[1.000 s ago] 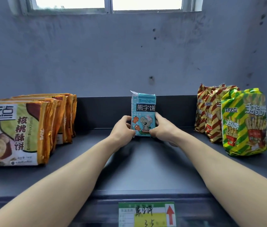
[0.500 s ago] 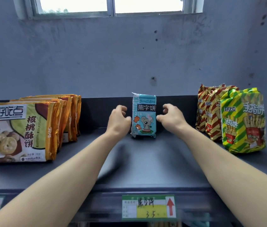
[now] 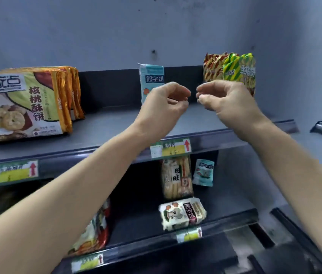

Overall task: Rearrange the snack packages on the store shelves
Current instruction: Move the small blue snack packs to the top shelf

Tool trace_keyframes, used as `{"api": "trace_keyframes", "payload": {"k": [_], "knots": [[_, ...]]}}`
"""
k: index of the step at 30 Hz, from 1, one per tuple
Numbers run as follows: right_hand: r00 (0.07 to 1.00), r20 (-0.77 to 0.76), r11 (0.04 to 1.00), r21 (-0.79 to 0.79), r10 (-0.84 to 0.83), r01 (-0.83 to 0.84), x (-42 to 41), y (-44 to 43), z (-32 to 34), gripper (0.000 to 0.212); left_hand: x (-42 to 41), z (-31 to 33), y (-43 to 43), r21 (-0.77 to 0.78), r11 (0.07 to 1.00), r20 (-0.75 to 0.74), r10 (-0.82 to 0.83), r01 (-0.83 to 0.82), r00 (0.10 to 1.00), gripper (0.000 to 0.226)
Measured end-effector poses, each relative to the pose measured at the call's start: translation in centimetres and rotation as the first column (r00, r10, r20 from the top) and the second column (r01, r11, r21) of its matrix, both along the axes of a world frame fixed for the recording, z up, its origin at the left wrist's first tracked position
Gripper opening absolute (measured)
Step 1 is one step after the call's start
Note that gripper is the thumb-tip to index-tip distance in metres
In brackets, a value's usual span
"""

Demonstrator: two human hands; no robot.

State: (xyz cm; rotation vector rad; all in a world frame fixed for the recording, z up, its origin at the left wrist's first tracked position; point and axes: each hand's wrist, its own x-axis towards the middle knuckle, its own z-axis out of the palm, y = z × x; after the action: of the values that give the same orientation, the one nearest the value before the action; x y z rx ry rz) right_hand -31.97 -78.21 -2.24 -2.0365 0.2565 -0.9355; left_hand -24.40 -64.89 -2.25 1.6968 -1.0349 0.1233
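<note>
The blue snack pack stands upright against the back lip of the upper shelf, its long axis vertical, roughly midway between the walnut cookie bags and the striped stick-snack bags. Both hands hover in front of it, holding nothing. The left hand has a loosely curled, empty grip, and it overlaps the lower part of the blue snack pack in the view; whether it touches the wrapper is hard to tell, though it looks to be in front of it and free. The right hand has the same loose, empty curl and sits to the right of the blue snack pack, in front of the striped stick-snack bags. Below the blue snack pack, on the lower shelf, a second blue pack stands tilted beside a tall rice cracker pack, and a pale bear biscuit pack lies on its side nearer the shelf's front edge, its long axis running left to right. If the matching packs are to join the blue snack pack, they lie straight down from the two hands, the right hand somewhat nearer, and the lying one would need turning upright. A yellow price label sits on the shelf edge just under the blue snack pack.
</note>
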Motion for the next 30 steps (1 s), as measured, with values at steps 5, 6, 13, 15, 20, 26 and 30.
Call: {"api": "trace_keyframes", "payload": {"k": [5,6,13,15,20,26,30], "knots": [[0.982,-0.167,0.995,0.026,-0.092,0.098,-6.5,2.4,-5.6,0.012,-4.2,-5.2,1.9,0.143,0.968,-0.040,-0.203,0.207,0.978,0.016],[0.971,-0.217,0.993,0.029,-0.103,0.112,-7.0,2.7,-6.9,0.013,-4.5,-6.4,1.9,0.184,0.956,-0.070,-0.218,0.228,0.973,0.016],[0.858,-0.501,0.973,0.120,-0.110,0.195,-5.7,2.6,-15.8,0.021,-1.8,-14.6,0.3,0.462,0.873,-0.192,-0.071,0.154,0.979,0.017],[0.815,-0.574,0.962,0.172,-0.079,0.214,-5.1,2.2,-18.2,0.021,-0.5,-17.3,-0.4,0.535,0.833,-0.240,-0.012,0.142,0.971,0.016],[0.736,-0.676,0.928,0.295,0.033,0.229,-3.2,1.1,-23.3,0.017,2.6,-23.2,-1.7,0.677,0.727,-0.281,0.112,0.115,0.953,0.019],[0.579,-0.781,0.847,0.456,0.234,0.274,-0.2,-0.4,-27.6,0.032,5.0,-26.5,-4.3,0.770,0.621,-0.304,0.156,0.145,0.940,0.039],[0.617,-0.669,0.577,0.717,0.414,0.391,1.0,-1.4,-28.5,0.024,5.9,-28.3,-5.7,0.823,0.540,-0.323,0.186,0.178,0.928,0.038]]}}
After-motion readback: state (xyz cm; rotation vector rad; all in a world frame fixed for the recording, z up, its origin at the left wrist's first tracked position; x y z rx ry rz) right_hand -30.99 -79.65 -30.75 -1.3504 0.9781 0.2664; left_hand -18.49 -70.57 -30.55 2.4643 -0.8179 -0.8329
